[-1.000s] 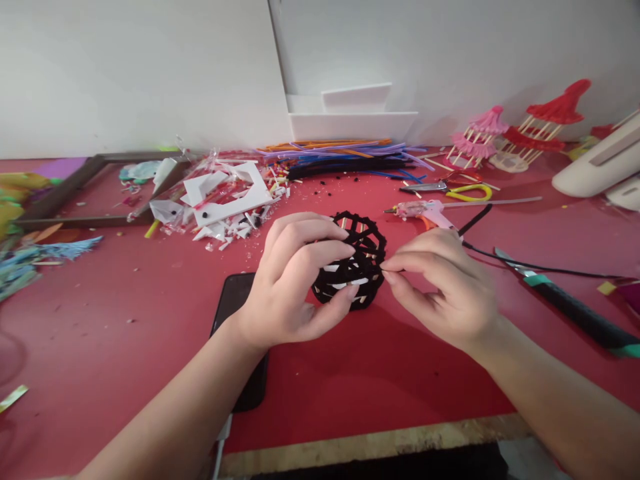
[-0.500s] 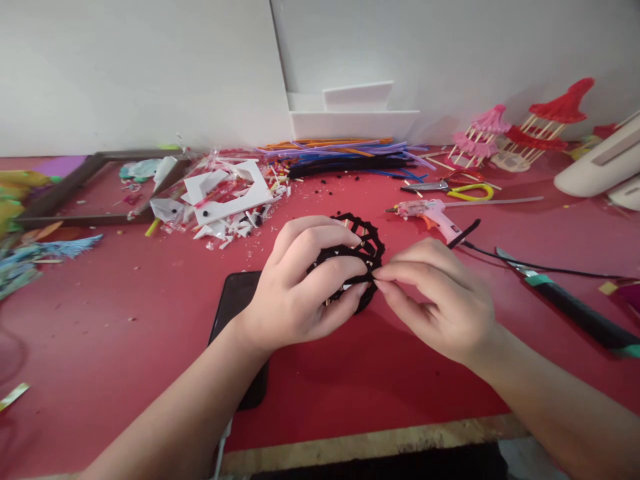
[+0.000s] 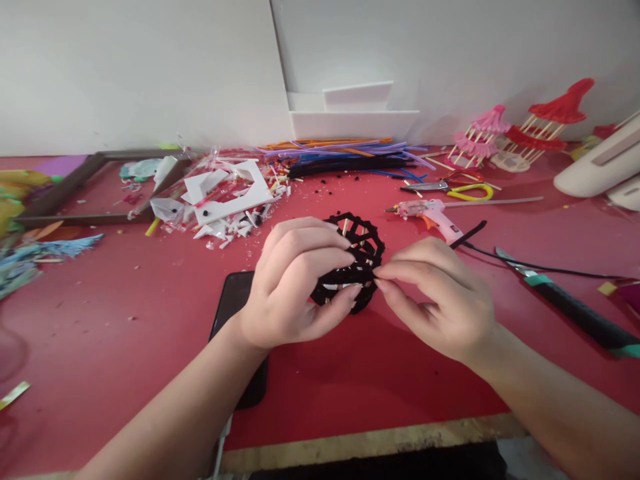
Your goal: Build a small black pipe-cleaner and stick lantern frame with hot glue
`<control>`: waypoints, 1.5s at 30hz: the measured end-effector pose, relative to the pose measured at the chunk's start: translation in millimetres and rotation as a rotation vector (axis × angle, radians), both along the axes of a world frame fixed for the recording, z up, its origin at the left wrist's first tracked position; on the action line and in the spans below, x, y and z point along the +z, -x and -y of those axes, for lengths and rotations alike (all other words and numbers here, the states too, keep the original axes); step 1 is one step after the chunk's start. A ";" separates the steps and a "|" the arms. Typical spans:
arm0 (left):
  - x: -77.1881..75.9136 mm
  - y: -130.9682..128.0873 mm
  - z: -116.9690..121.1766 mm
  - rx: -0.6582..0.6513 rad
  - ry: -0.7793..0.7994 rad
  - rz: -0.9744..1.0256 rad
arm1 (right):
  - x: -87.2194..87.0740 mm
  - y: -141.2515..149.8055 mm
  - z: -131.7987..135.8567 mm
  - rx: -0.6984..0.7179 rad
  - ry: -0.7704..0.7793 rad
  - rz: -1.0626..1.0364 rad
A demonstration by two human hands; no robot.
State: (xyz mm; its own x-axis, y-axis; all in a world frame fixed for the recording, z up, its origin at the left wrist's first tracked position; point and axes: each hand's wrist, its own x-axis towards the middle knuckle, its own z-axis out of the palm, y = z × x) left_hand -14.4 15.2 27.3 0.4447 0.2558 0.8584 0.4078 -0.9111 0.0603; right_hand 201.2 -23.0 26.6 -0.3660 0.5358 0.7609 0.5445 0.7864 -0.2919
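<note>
A round openwork frame (image 3: pixel 373 243) of black fuzzy pipe cleaner and pale sticks stands on the red table in front of me. My left hand (image 3: pixel 295 283) curls around its left side, fingers on top and thumb lower down, with a small gap between them. At the frame's right edge, my right hand (image 3: pixel 440 300) pinches a black pipe cleaner (image 3: pixel 469 235) between thumb and forefinger. The strip's loose tail sticks out behind that hand. My left fingers and palm hide part of the frame's left side.
A pink glue gun (image 3: pixel 435 212), yellow-handled scissors (image 3: pixel 470 191) and a black-green cutter (image 3: pixel 575 303) lie to the right. A phone (image 3: pixel 235 300) is under my left wrist. Foam scraps (image 3: pixel 235 197), pipe cleaners (image 3: pixel 350 160) and small stick models (image 3: pixel 480 137) line the back.
My left fingers have drawn back slightly left and their gap to the thumb has widened, baring more of the frame. The pipe cleaner's tail has shifted slightly right; my right hand stays put.
</note>
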 end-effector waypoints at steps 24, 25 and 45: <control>5.1 0.0 3.0 0.071 -0.132 -0.229 | 4.1 0.9 2.5 0.024 -0.003 0.040; 6.1 0.1 3.0 0.075 -0.133 -0.244 | 3.8 0.9 2.9 0.026 -0.005 0.046; 7.3 -1.7 2.2 0.085 -0.091 -0.237 | 1.8 -4.8 5.4 0.028 -0.083 0.113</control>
